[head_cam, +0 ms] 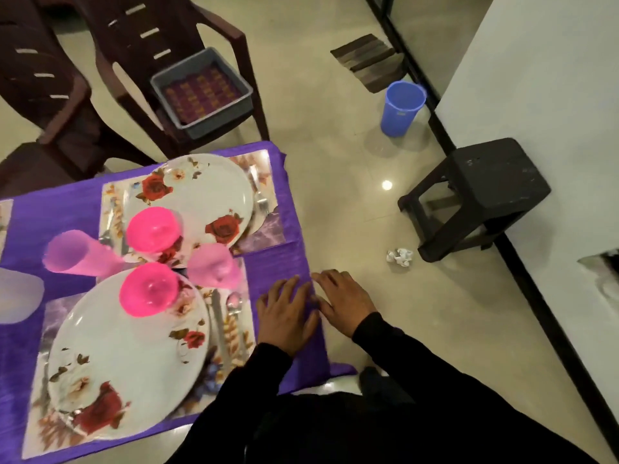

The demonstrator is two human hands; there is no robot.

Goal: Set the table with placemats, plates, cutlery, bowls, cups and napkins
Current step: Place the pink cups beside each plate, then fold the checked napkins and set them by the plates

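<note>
Fingers [294, 289] of the left hand [288, 316] lie straight and spread, flat on the purple tablecloth [278, 262] near the table's right edge; they grip nothing. Fingers of the right hand [345, 303] are likewise extended and slightly fanned, resting at the cloth's very edge, where the fabric drops over the side. The two hands sit just beside each other, index fingers nearly touching. Both sleeves are black.

Just left of the left hand: near placemat [234, 333], glossy, floral print, carrying a knife [217, 316] and a spoon [234, 306] laid side by side. On the same mat, near plate [127, 349], white with red roses. A bright pink bowl [149, 289] stands upside down on the plate's far rim.

Beyond it: far placemat [264, 229] with far plate [197, 192], same rose pattern; a fork [261, 199] lies on the mat right of that plate. A second pink bowl [152, 229], inverted, sits on its near-left rim. Two pale pink cups [214, 266] [73, 252] stand between the settings. A frosted white container [16, 299] is partly cut off at the left edge.

Off the table: brown plastic chair [160, 45] holding a grey bin [201, 88]; blue bucket [402, 108] on the floor; black stool [479, 192]; crumpled paper [400, 257] near the stool.
</note>
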